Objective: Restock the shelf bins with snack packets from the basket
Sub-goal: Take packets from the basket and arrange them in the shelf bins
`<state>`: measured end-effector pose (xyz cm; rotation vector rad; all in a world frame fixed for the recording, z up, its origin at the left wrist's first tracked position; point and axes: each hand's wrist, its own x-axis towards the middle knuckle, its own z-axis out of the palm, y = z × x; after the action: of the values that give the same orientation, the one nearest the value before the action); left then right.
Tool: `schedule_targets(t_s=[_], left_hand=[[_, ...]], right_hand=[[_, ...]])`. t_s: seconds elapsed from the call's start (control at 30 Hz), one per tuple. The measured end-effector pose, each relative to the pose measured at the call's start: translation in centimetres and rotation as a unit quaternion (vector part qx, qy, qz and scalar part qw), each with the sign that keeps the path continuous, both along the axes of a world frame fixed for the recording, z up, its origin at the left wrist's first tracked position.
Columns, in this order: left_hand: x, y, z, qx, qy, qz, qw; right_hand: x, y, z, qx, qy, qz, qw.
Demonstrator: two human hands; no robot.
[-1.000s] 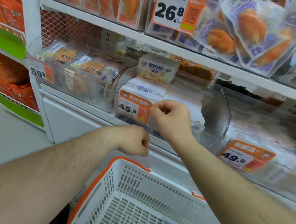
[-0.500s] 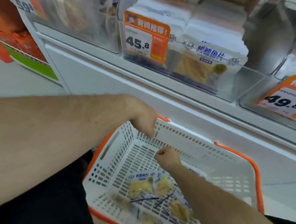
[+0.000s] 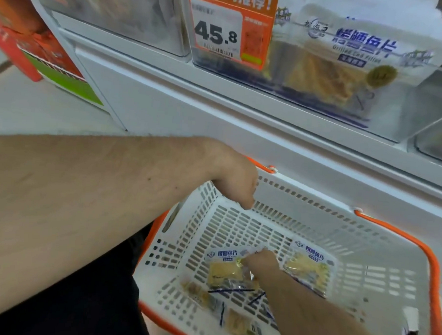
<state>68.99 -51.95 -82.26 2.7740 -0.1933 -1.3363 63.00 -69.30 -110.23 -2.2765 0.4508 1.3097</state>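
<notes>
Snack packets (image 3: 226, 268) lie on basket (image 3: 315, 195) floor, lower center of frame; right hand (image 3: 261, 260) pinches one at its top edge. Left hand (image 3: 235, 183), fingers curled, grips basket's far-left rim. Shelf bin (image 3: 347, 79) w/ packets sits upper right.

There is one white basket (image 3: 315, 198) with orange handles. Two big snack packets (image 3: 225, 267) lie in it, plus some small ones. Two hands (image 3: 235, 183) show. One price tag (image 3: 228, 29) hangs above.
</notes>
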Motion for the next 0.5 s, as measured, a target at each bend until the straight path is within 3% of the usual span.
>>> schedule_targets(t_s=[0.23, 0.5], left_hand=[[0.4, 0.4, 1.8, -0.026, -0.028, 0.004, 0.999], [0.8, 3.9, 3.9, -0.063, -0.104, 0.1, 0.987]], right_hand=[[1.0, -0.1, 3.4, 0.055, -0.043, 0.045, 0.997], [4.5, -0.7, 14.2, 0.206, -0.166, -0.025, 0.964]])
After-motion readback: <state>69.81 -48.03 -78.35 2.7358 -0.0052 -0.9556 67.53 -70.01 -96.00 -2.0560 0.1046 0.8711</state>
